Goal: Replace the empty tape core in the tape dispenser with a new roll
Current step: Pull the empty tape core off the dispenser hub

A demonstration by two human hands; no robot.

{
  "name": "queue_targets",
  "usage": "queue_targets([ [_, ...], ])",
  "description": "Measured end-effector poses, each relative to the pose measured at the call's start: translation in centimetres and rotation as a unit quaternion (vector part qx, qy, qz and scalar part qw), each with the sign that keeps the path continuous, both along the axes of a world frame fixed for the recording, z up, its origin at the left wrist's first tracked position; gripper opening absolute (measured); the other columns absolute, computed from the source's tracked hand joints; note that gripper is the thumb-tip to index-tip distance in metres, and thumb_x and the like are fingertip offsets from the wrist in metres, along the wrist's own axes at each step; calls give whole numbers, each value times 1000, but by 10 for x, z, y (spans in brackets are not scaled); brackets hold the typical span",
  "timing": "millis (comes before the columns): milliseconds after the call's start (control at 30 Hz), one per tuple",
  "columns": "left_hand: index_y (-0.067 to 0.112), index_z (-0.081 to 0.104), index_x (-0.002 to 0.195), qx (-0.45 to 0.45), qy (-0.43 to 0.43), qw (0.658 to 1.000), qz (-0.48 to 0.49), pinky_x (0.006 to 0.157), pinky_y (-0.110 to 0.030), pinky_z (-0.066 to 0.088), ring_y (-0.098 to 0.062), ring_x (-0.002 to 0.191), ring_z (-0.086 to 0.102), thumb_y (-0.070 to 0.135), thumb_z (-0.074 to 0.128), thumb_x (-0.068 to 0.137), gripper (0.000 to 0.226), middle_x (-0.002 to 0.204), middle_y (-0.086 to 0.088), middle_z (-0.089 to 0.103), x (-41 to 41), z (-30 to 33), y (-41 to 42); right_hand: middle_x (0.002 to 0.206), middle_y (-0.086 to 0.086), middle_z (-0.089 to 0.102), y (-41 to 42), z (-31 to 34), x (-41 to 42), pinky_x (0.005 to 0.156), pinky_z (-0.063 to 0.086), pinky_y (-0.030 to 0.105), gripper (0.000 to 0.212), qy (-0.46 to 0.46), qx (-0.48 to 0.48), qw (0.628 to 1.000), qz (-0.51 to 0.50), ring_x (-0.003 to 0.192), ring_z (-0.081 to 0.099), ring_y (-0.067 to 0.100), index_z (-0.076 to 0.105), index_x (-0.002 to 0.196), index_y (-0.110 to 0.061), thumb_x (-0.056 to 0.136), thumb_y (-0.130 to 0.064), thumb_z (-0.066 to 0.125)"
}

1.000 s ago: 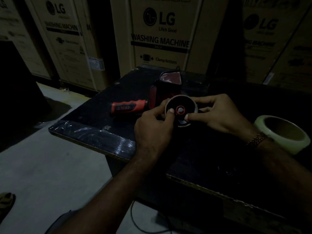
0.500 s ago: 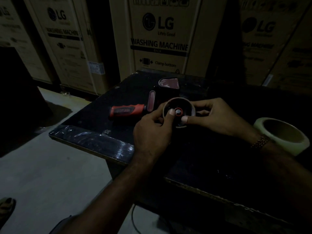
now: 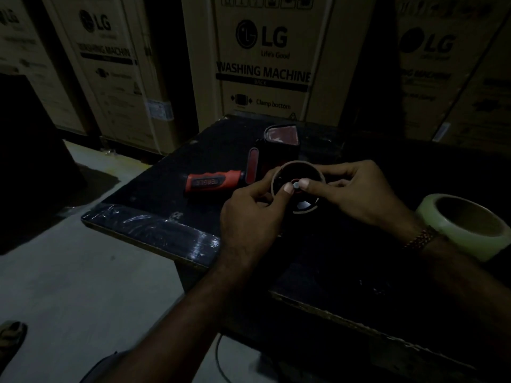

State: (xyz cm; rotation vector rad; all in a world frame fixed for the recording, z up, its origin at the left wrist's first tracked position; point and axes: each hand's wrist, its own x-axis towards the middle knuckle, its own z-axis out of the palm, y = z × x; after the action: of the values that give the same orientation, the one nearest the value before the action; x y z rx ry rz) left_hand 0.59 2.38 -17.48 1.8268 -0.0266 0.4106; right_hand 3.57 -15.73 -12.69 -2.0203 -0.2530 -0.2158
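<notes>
The left hand (image 3: 253,217) is curled around the left side of the core (image 3: 298,172), thumb tip pressed at the hub (image 3: 296,185) in its middle. The right hand (image 3: 359,194) grips the right side of the core, fingers bent over its far rim and thumb tip meeting the hub from the right. Both thumbs touch the small pale hub cap. The core is a brown ring, tilted open toward the camera, seated on the dispenser (image 3: 265,158). The dispenser lies on its side on the table (image 3: 154,233), red handle (image 3: 213,182) pointing left, its dark body and red plate on the far side of the core. A beaded bracelet (image 3: 421,239) sits on the right wrist. The new roll (image 3: 467,230) lies flat at the right, just beside that wrist. Washing-machine cartons (image 3: 265,64) stand beyond the table. A sandalled foot (image 3: 11,338) shows on the floor at near left.
</notes>
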Motion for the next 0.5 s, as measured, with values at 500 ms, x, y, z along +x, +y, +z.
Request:
queue_targets([
  [500, 48, 79, 115, -50, 10, 999, -9, 82, -50, 65, -21, 83, 80, 64, 72, 88, 32, 81, -4, 82, 2, -2, -1, 98, -5, 85, 1, -2, 3, 92, 66, 44, 39, 2, -4, 1000, -30, 91, 81, 11, 86, 108, -27, 73, -45, 91],
])
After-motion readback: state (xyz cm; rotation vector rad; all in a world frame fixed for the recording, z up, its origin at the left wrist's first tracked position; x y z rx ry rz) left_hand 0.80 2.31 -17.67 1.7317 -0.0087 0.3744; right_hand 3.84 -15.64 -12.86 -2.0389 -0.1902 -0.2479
